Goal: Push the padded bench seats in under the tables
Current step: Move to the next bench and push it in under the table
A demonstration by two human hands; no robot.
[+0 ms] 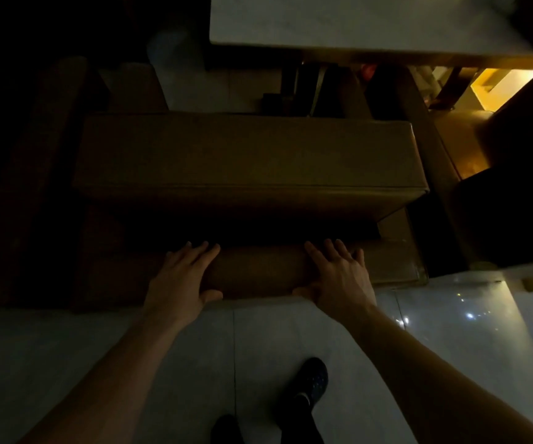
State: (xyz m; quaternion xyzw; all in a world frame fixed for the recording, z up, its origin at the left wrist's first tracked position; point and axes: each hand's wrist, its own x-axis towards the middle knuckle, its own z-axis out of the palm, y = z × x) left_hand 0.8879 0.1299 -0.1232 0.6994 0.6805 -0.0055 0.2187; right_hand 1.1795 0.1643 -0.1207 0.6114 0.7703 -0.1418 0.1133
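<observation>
In the head view the room was very dark, so I could read only the big shapes. In the middle of the frame lay the padded bench seat (249, 155), a long brown block, with its long axis going from left to right across the picture. Below it, nearer to me, was the bench back (258, 270), a rounded padded top edge running the same way.

My left hand (180, 277) rested on this edge just left of the centre, and my right hand (339, 277) just right of the centre. Both hands were spread wide, the fingers straight and pointing to the top of the frame, the palms flat on the padding; each thumb hung down on the near side of the edge, but nothing was pinched. The two hands were about equally near to the bench.

The table (355, 24) stood in the upper right of the frame, a pale top with a wooden rim. The seat was below it in the picture and I judged it was not yet under the top. So the push had to go straight away from me, toward the top of the frame, across the long axis of the bench. Because the table sat more to the right, I thought the bench could turn if one hand pushed harder.

At the bottom centre my dark shoe (314, 382) stood on the pale tiled floor (98, 363).
</observation>
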